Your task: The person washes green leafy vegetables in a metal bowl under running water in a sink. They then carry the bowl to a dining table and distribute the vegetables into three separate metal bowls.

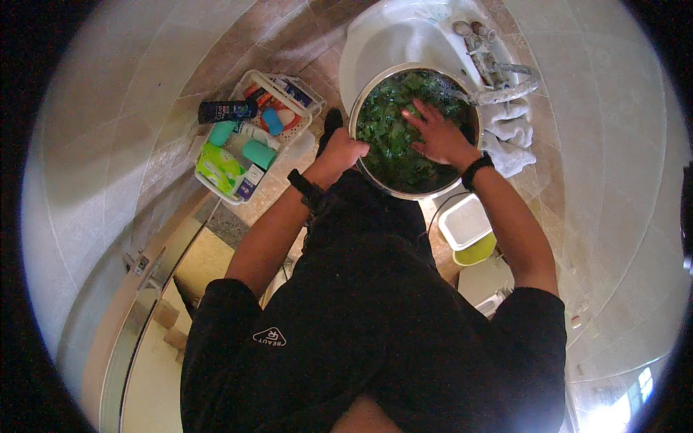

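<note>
A round metal pot [421, 193] full of leafy greens [387, 127] in water rests at the near side of a white washbasin [373, 40]. My left hand [342, 151] grips the pot's left rim, thumb over the edge. Inside the pot, my right hand [436, 132] lies on the greens with its fingers spread, holding nothing. Water runs from the faucet spout [501, 96] into the pot near its upper right rim, where bubbles show. The greens below my right palm are hidden.
Left of the washbasin stands a white plastic shelf rack [235, 201] with bottles and packages. A grey cloth [506, 140] hangs beneath the faucet. Lower right are a white-rimmed container [465, 221] and a green basin [476, 253]. Tiled walls [606, 135] enclose both sides.
</note>
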{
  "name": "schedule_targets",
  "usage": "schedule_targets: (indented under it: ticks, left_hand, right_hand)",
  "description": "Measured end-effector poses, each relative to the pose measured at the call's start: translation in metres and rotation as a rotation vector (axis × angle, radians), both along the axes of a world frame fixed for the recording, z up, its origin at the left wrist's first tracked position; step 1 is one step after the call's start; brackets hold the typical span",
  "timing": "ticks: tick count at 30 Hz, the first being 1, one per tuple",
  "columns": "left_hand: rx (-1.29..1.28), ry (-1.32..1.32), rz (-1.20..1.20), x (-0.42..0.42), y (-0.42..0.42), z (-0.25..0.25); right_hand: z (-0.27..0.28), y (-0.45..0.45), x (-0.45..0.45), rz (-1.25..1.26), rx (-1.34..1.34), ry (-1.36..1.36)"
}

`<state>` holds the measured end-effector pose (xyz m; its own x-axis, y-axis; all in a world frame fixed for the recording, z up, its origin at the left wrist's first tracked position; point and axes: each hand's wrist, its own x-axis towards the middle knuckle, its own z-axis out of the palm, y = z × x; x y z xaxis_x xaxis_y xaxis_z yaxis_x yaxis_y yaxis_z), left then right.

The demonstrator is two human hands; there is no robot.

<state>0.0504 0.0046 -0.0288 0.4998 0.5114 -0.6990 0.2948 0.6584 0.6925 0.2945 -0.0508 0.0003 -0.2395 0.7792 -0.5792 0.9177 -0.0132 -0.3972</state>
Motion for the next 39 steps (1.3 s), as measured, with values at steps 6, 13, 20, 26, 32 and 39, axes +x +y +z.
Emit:
schedule_targets:
  ticks: [6,13,20,26,32,39]
  left_hand:
    - [-0.011,0.024,-0.023,-0.001,0.002,0.013]
    - [-0.029,0.045,-0.043,-0.001,0.005,0.021]
    - [-0.035,-0.014,-0.02,0.0,0.003,0.012]
    - [-0.075,0.039,-0.07,-0.002,0.005,0.008]
    - [-0.047,-0.004,-0.062,-0.001,0.005,0.005]
    - [-0.034,-0.034,-0.077,-0.003,0.004,0.002]
  right_hand:
    - [-0.009,0.022,0.029,-0.373,-0.018,0.426]
    - [0.012,0.031,0.027,-1.006,0.106,0.619]
    - [0.028,0.018,0.029,-0.903,0.179,0.593]
    - [0.07,-0.022,0.047,-0.971,0.135,0.517]
    - [0.046,-0.022,0.04,-1.248,0.111,0.98]
    - [0.007,0.022,0.032,-1.686,0.082,1.597]
